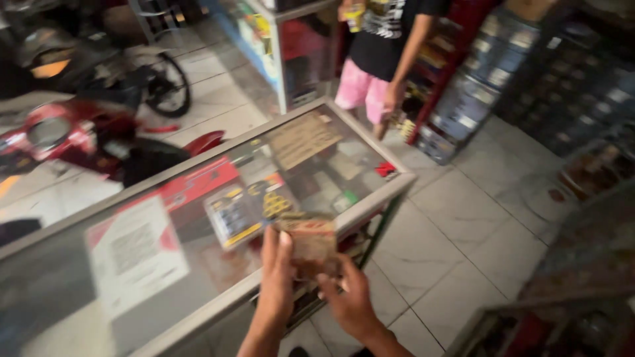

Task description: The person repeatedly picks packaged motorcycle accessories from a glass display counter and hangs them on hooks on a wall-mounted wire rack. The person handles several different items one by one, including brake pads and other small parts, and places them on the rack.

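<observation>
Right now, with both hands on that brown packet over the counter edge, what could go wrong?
1. The brown packet sits between the left hand and right hand past the rim of the glass counter; a slip would likely drop it to the tiled floor.
2. The view is blurred, so the grip is hard to judge.
3. A person stands close beyond the counter; a wide swing might bump them.

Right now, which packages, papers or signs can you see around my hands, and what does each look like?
Small brown packet: held by left hand and right hand.
White sheet with red corner: under the counter glass, left.
Yellow-black blister pack: under glass, middle.
Brown card: far end.
</observation>
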A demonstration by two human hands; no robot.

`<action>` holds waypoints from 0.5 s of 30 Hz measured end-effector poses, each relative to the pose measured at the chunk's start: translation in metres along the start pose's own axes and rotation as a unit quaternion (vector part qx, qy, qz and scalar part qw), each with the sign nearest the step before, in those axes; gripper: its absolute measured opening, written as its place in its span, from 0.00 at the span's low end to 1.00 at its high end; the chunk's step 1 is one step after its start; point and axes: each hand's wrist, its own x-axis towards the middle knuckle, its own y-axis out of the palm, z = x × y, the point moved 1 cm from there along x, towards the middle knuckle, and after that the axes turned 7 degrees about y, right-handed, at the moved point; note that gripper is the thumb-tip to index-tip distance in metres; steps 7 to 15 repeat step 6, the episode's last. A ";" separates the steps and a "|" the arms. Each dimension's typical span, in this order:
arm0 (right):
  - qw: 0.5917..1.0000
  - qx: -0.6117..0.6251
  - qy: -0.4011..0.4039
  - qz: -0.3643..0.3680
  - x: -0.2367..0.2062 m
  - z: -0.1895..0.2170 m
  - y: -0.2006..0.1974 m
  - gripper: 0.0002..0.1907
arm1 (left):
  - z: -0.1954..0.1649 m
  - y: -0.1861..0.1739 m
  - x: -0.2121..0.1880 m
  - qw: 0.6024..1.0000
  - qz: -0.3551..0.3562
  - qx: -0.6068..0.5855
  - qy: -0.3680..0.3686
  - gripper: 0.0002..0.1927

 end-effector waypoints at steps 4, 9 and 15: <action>0.993 0.100 0.052 -0.034 0.007 -0.001 -0.083 0.20 | 0.039 0.076 -0.008 0.972 0.159 -0.124 -0.125 0.17; 0.991 0.092 0.068 -0.066 0.012 0.006 -0.125 0.22 | 0.054 0.116 -0.005 0.945 0.199 -0.166 -0.200 0.17; 0.991 0.092 0.068 -0.066 0.012 0.006 -0.125 0.22 | 0.054 0.116 -0.005 0.945 0.199 -0.166 -0.200 0.17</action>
